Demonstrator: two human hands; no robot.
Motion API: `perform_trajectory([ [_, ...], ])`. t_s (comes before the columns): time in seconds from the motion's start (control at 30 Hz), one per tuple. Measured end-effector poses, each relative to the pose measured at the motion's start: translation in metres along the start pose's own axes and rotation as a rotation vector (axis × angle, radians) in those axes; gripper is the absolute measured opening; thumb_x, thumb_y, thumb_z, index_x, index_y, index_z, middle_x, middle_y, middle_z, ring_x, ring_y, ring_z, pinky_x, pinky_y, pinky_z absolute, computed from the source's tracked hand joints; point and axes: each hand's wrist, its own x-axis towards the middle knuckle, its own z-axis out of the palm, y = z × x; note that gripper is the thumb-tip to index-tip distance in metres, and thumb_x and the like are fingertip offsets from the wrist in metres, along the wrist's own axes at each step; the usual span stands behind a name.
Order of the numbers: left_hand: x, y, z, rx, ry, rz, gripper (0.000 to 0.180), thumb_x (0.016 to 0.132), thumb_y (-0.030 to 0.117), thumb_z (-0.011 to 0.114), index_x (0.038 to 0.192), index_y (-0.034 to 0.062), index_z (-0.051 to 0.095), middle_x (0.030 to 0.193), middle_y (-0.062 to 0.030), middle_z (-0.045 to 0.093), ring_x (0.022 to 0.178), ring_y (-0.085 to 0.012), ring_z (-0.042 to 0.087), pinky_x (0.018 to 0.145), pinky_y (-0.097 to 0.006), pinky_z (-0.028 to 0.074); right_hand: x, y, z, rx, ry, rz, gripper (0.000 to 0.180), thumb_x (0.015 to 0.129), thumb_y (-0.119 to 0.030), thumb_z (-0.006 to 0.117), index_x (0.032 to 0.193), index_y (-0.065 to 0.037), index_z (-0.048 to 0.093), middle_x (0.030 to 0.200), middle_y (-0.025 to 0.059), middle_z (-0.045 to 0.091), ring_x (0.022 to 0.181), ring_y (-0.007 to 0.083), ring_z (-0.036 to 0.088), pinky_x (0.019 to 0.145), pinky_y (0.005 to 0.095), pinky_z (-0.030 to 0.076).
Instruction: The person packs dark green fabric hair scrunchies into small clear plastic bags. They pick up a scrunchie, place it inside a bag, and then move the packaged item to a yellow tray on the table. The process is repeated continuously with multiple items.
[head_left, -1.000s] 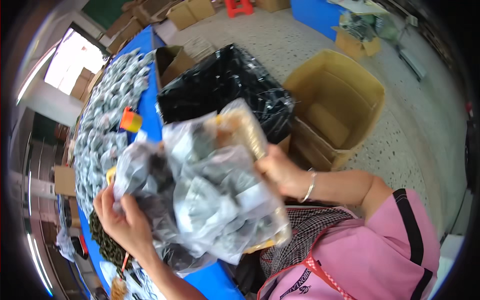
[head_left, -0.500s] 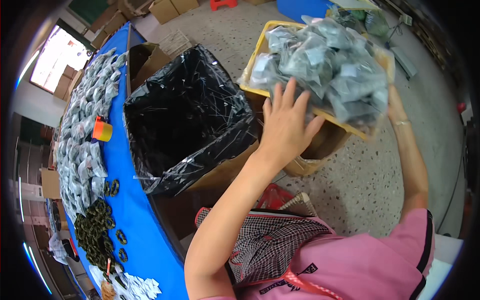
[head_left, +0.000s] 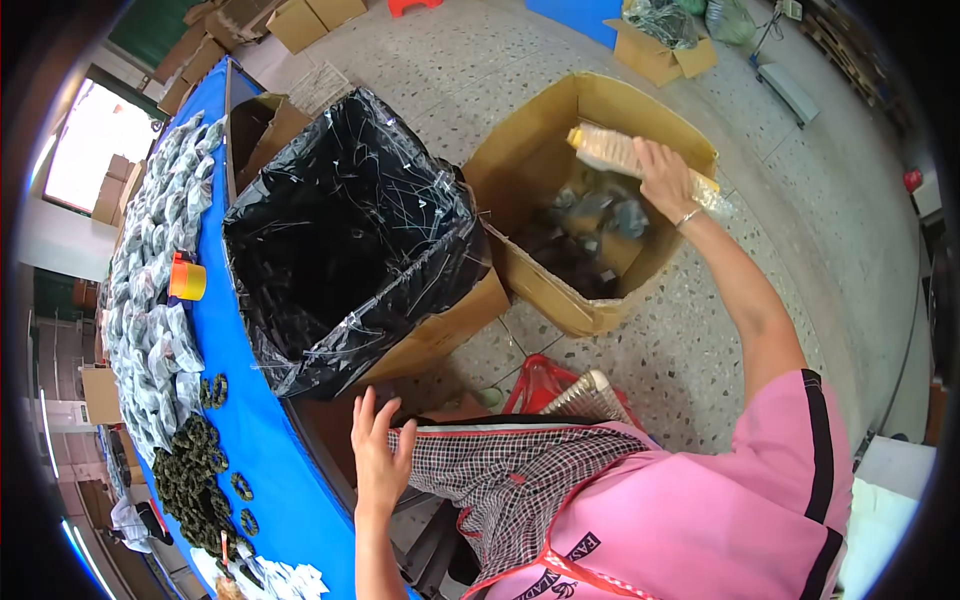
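Apron [head_left: 545, 475] nearest, with my left hand [head_left: 377, 455] beside it, fingers parted, seemingly holding nothing; farther out, my right hand [head_left: 665, 182] grips a yellow tray [head_left: 607, 150] about midway along its edge, a sensible hold, since I judge it light, stiff and somewhat slick; tipped up above the carton [head_left: 548, 292] and its grey bags [head_left: 590, 210], its long axis slants from far left to near right

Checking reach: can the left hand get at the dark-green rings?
Likely yes: the left hand looks empty, and nothing seems to block its way over the blue tabletop to the dark-green rings.
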Motion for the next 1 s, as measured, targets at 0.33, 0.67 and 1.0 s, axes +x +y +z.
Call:
perform_trajectory([
  [0.33, -0.167, -0.057, -0.033, -0.083, 0.369, -0.4, 0.03, 0.088, 0.009, 0.056, 0.116, -0.001, 0.057, 0.14, -0.0198, 0.041, 0.129, -0.0328, 0.04, 0.106, -0.04, 0.03, -0.008, 0.008, -0.078, -0.093, 0.23, 0.486, 0.045, 0.07, 0.0, 0.059, 0.114, -0.002, 0.051, 0.101, 0.0149, 0.059, 0.09, 0.0319, 0.057, 0.079, 0.0396, 0.046],
  [0.67, -0.278, -0.098, -0.003, -0.307, 1.009, -0.659, 0.017, 0.089, 0.003, 0.055, 0.103, -0.0025, 0.063, 0.107, -0.0166, 0.065, 0.098, -0.0258, 0.062, 0.085, -0.032, 0.048, 0.058, 0.046, -0.224, 1.053, 0.152, 0.712, 0.039, 0.071, -0.005, 0.056, 0.109, 0.006, 0.054, 0.101, 0.0121, 0.056, 0.092, 0.023, 0.056, 0.078, 0.0347, 0.048],
  [1.0, -0.313, -0.098, 0.01, -0.268, 1.155, -0.61, 0.009, 0.084, 0.003, 0.061, 0.091, 0.0019, 0.065, 0.089, -0.014, 0.066, 0.083, -0.027, 0.065, 0.075, -0.034, 0.051, 0.123, -0.367, -0.172, 1.642, -0.477, 0.009, 0.031, 0.077, -0.012, 0.057, 0.106, -0.004, 0.052, 0.107, 0.0089, 0.053, 0.099, 0.0222, 0.052, 0.09, 0.0342, 0.045],
])
